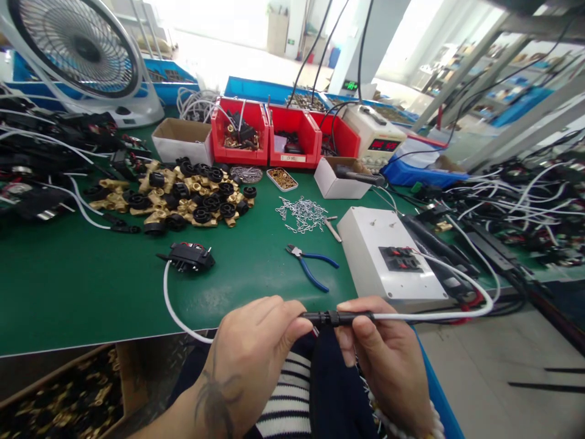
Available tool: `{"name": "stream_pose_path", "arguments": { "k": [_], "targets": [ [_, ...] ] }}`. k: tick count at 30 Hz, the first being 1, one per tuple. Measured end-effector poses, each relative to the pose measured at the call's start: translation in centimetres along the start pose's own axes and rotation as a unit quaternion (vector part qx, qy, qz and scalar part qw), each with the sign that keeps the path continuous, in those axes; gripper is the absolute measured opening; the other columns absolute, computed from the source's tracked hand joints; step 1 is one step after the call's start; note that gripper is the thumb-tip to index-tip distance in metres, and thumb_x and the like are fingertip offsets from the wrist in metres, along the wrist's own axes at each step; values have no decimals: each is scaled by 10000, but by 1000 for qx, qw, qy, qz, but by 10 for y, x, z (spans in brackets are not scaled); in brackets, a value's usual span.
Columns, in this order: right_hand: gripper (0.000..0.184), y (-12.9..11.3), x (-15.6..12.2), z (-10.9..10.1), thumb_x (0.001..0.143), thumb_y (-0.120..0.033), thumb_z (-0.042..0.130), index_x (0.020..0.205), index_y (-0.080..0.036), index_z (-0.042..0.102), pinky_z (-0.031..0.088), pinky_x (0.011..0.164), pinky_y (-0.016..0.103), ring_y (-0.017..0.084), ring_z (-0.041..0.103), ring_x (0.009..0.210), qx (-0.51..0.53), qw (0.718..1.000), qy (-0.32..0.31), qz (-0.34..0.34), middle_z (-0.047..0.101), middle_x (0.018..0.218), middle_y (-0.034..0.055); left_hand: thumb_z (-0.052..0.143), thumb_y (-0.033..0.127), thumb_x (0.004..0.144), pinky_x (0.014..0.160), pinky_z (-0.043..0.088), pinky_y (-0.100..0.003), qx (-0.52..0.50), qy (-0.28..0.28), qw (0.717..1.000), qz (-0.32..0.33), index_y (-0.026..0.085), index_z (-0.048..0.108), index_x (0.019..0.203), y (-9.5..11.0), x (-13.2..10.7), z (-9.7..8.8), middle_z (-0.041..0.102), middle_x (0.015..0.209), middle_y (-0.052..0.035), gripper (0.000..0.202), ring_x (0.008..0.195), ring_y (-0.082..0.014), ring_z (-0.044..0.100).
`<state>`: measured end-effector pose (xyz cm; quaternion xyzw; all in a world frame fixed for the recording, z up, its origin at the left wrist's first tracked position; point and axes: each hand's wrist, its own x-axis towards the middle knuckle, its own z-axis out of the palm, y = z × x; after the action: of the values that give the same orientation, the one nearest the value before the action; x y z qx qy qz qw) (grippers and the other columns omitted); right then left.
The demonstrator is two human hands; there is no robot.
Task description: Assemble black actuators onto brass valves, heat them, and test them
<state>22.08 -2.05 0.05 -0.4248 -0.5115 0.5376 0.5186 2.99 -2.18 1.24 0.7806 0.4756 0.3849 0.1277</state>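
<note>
Pinching the black connector (pixel 329 318) with left grip (pixel 256 344) and right grip (pixel 388 347), over the near edge of the worktop (pixel 114 286); might seat crooked if slanted, or pull loose from a tug on the white cable (pixel 439 316)

A fan (pixel 86 49) stands left of the red bins (pixel 241 157), blue trays (pixel 249 88) behind.

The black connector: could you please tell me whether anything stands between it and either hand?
Nothing visible does: the left hand and right hand both hold the black connector directly; the blue-handled cutters lie apart on the green table.
</note>
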Motion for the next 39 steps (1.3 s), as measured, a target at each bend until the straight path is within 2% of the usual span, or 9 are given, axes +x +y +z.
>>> {"name": "stream_pose_path", "arguments": {
  "k": [5,11,14,17,19,23,27,32,39],
  "targets": [
    [156,4,-1,2,914,-371,650,945,-222,682,410,441,177,79,541,455,-10,1000,13,5,582,578,-33,335,317,1033,532,417,-247,-8,-15,1000,-6,150,651,852,-4,-3,7,611,641,-7,401,561,-134,570],
    [389,38,-8,-20,921,-543,559,880,-170,663,439,505,237,107,545,470,-78,988,-53,123,608,614,4,354,365,1026,654,493,-255,-72,-154,984,-51,180,662,915,-17,-7,10,672,784,-8,376,725,-148,629],
    [647,57,-15,-35,860,-749,440,811,-141,653,422,497,252,119,530,466,-132,938,-178,267,619,607,37,378,418,1011,868,520,-332,-3,-48,994,-93,178,647,1070,-45,-4,-6,676,1014,-64,366,979,-197,617],
    [601,50,-17,-52,836,-724,513,825,-144,674,436,542,251,133,573,545,-221,868,-302,328,656,670,54,362,473,989,1051,410,-494,136,122,960,-210,173,626,1149,-90,-5,-32,637,1150,-120,430,1147,-283,555],
    [473,26,-9,-62,861,-624,569,863,-168,696,472,591,258,151,616,627,-254,858,-337,294,682,741,58,357,561,940,1058,388,-539,167,106,935,-293,136,634,1145,-119,-8,-45,622,1189,-162,548,1181,-346,537],
    [399,-34,39,-77,870,-584,554,815,-217,702,497,577,281,169,610,598,-352,918,-161,80,662,660,41,315,661,866,1074,384,-514,71,-42,925,-371,110,598,1234,-147,-17,-51,628,1229,-157,720,1186,-352,552],
    [251,-58,111,-92,865,-404,596,860,-172,692,485,766,315,187,631,795,-507,849,127,-78,710,887,90,485,669,818,1064,404,-481,26,-72,941,-331,169,520,1328,-134,-24,-37,590,1299,-114,715,1182,-315,558],
    [137,-40,168,-104,871,-175,601,868,-123,727,447,849,313,168,639,838,-509,855,99,-18,730,890,89,640,426,842,967,478,-440,10,-68,961,-267,216,548,1258,-104,-22,-13,617,1119,-65,475,1048,-250,599],
    [257,-31,166,-106,949,-215,522,849,-99,729,428,902,311,155,645,875,-497,862,95,4,730,883,87,726,366,814,1015,483,-402,-106,14,980,-171,242,445,1308,-58,-10,-3,554,1261,-73,582,1169,-234,571]
  ]
}}
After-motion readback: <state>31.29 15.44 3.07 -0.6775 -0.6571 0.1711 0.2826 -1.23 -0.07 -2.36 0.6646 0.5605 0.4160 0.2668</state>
